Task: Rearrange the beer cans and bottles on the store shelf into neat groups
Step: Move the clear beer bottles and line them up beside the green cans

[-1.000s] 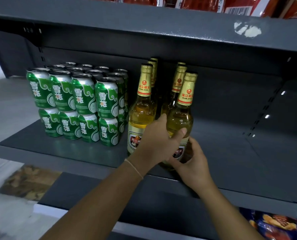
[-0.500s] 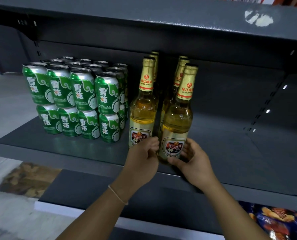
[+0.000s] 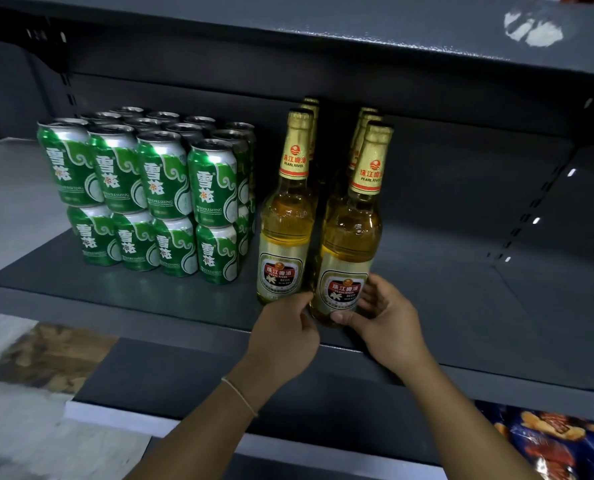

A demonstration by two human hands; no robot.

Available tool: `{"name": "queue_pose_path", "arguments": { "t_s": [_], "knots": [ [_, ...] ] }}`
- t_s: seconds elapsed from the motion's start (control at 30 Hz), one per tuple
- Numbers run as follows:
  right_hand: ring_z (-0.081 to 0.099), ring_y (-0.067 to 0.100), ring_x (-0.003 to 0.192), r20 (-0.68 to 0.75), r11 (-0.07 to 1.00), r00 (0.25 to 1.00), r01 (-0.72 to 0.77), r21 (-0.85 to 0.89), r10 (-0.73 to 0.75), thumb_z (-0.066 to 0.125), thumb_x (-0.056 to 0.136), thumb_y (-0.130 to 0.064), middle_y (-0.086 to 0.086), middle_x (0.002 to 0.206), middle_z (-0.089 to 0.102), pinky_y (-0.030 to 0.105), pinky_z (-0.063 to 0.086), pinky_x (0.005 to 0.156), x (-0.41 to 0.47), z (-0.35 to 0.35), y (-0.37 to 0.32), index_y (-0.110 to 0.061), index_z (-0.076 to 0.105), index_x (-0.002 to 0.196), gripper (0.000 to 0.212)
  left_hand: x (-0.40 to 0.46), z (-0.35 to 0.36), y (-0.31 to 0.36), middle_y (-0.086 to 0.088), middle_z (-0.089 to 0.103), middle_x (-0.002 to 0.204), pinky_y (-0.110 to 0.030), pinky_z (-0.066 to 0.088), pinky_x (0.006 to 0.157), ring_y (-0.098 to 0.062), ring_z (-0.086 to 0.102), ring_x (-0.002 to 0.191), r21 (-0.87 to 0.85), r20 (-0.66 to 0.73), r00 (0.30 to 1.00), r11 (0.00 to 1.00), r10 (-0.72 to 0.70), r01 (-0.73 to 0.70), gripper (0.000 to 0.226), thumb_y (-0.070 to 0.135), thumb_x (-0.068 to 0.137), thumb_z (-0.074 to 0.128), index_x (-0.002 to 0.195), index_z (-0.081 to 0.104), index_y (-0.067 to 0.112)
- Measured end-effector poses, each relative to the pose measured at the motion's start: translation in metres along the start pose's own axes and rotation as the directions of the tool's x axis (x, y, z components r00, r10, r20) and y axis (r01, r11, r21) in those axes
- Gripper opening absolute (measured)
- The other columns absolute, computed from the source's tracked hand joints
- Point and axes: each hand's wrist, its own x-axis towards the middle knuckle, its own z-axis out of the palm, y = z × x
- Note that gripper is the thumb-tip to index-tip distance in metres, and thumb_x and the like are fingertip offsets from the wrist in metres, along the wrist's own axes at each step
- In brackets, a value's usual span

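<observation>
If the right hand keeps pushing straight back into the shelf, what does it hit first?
The front right bottle that the right hand already holds near its base. Pushed on, that bottle would likely meet the bottles behind it; the gap there is unclear.

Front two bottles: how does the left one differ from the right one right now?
The front-right bottle is held at its base by the right hand, thumb across the front; the left hand curls against it too. The front-left bottle is not gripped. The front-right bottle stands nearer the shelf edge; the front-left sits beside the green cans. Both are upright, gold-foiled, labels facing out.
</observation>
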Motion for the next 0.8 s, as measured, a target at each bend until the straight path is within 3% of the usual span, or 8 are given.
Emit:
{"name": "queue_pose_path", "arguments": {
  "t_s": [0.23, 0.63, 0.8],
  "knots": [
    [0.065, -0.001, 0.108, -0.003, 0.999, 1.000, 0.024, 0.022, -0.024, 0.088, 0.064, 0.000, -0.012, 0.117, 0.070, 0.023, 0.051, 0.098, 0.000, 0.003, -0.006, -0.028, 0.057, 0.124, 0.073, 0.005, 0.006, -0.005, 0.002, 0.060, 0.132, -0.025, 0.040, 0.100, -0.017, 0.052, 0.122, -0.011, -0.005, 1.000, 1.000, -0.004, 0.004, 0.046, 0.009, 0.090, 0.045, 0.133, 0.056, 0.021],
    [0.066, -0.001, 0.105, -0.026, 0.999, 1.000, 0.013, 0.032, -0.013, 0.091, 0.059, -0.008, -0.012, 0.116, 0.070, 0.016, 0.052, 0.092, 0.000, 0.004, 0.000, -0.021, 0.059, 0.126, 0.075, 0.008, 0.007, -0.009, 0.001, 0.063, 0.127, -0.035, 0.046, 0.101, -0.017, 0.056, 0.117, -0.018, -0.028, 1.000, 1.000, -0.004, 0.004, 0.045, 0.009, 0.089, 0.045, 0.130, 0.058, 0.020],
    [0.068, 0.002, 0.104, -0.036, 0.999, 0.999, 0.010, 0.042, -0.009, 0.093, 0.053, -0.021, -0.010, 0.114, 0.072, 0.021, 0.053, 0.093, 0.000, 0.005, 0.001, -0.019, 0.062, 0.126, 0.079, 0.008, 0.007, -0.010, 0.005, 0.061, 0.131, -0.038, 0.046, 0.103, -0.015, 0.054, 0.121, -0.028, -0.009, 1.000, 0.999, -0.016, 0.016, 0.059, 0.026, 0.078, 0.035, 0.133, 0.056, 0.024]
  ]
}}
